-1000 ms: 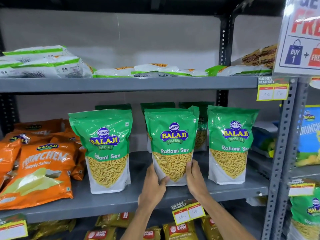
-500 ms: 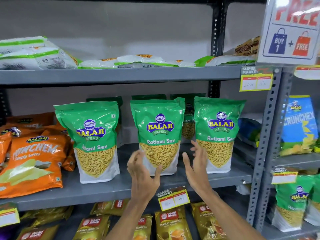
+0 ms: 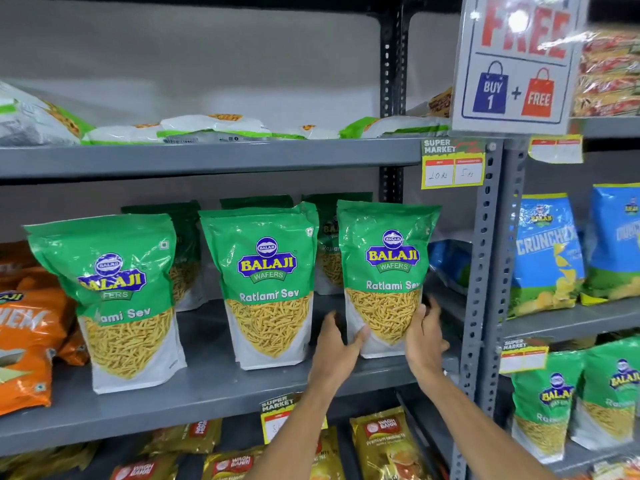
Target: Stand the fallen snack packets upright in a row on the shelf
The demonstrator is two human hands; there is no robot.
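Note:
Three green Balaji Ratlami Sev packets stand upright along the front of the grey middle shelf (image 3: 207,393): a left packet (image 3: 114,299), a middle packet (image 3: 266,282) and a right packet (image 3: 388,271). My left hand (image 3: 337,344) grips the right packet's lower left edge. My right hand (image 3: 424,336) holds its lower right edge. More green packets (image 3: 329,233) stand behind the front row, mostly hidden. On the upper shelf (image 3: 207,157) several white-and-green packets (image 3: 211,128) lie flat.
Orange snack bags (image 3: 27,348) are piled at the left of the middle shelf. A perforated grey upright (image 3: 481,271) bounds the shelf on the right, with blue Crunchex bags (image 3: 547,251) beyond. A "Buy 1 + Free" sign (image 3: 516,64) hangs above. Gold tea packs (image 3: 384,441) sit below.
Both hands let go of the middle packet, moved right, and now hold the right packet at its lower edges. The view has shifted right and closer.

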